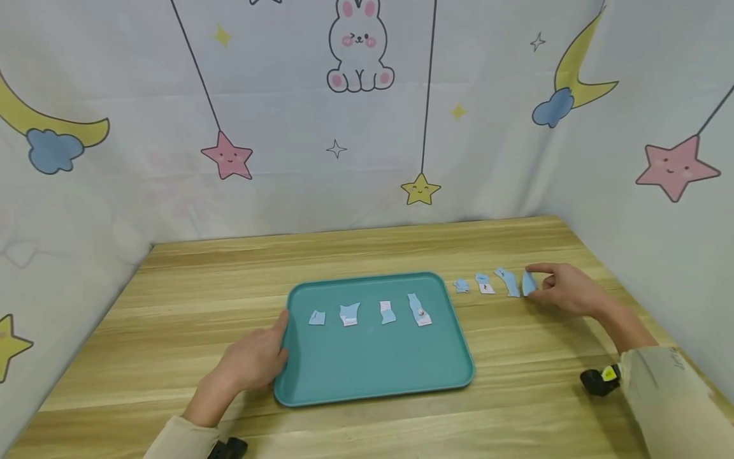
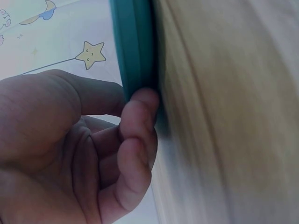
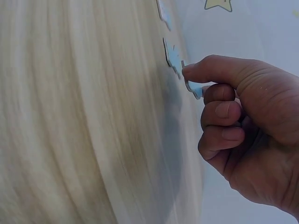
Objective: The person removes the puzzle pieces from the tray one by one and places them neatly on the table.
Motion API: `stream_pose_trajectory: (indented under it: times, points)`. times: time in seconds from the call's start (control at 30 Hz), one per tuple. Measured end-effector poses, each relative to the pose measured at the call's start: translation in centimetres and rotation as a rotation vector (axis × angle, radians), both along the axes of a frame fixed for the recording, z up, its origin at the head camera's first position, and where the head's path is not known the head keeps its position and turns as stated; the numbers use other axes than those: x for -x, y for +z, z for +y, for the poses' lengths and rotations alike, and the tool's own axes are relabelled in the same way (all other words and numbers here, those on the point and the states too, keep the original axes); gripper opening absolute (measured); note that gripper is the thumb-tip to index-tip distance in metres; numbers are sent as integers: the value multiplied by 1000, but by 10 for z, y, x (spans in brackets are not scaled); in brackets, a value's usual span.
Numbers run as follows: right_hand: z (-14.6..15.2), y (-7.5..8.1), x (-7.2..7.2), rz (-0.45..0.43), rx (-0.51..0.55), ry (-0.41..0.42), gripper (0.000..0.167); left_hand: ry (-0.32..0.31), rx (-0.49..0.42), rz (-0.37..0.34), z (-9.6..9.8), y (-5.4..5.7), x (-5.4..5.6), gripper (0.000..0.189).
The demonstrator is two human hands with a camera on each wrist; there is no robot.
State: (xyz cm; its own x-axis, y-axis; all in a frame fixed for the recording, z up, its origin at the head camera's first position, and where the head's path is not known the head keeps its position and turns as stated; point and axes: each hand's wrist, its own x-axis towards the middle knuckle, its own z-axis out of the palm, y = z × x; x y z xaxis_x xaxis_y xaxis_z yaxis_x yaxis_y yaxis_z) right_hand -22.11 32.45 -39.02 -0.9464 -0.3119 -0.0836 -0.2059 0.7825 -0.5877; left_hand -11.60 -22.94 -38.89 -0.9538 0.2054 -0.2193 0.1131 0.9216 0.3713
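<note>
The right hand (image 1: 566, 289) pinches a blue puzzle piece (image 1: 529, 284) near the right edge of the table (image 1: 504, 242), the left hand (image 1: 252, 358) gripping the tray (image 1: 373, 360); with four pieces (image 1: 387, 315) inside, three others (image 1: 509, 282) outside, work looks half done.

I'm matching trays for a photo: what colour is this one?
The tray is plain teal, seen best in the head view.

No words, brands or numbers can be read. Toward four o'clock in the head view, a dark mark on a small paper piece (image 1: 486, 289) and faint marks on the right sleeve (image 1: 668, 395) are illegible.
</note>
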Motion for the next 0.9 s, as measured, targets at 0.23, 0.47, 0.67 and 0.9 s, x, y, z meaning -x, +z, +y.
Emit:
stream_pose_trajectory:
  times: [0.23,0.47,0.67,0.9]
  points:
    - [8,-3,10,-1,-29,12,68,0,8,0,2,-1,1,71]
    - [9,0,13,-21,-54,33,66,-1,5,4,2,-1,2,71]
    - [10,1,16,-20,-79,44,65,6,-5,-8,2,0,1,72]
    - [11,1,20,-22,-120,45,65,17,-15,-11,1,0,0,72]
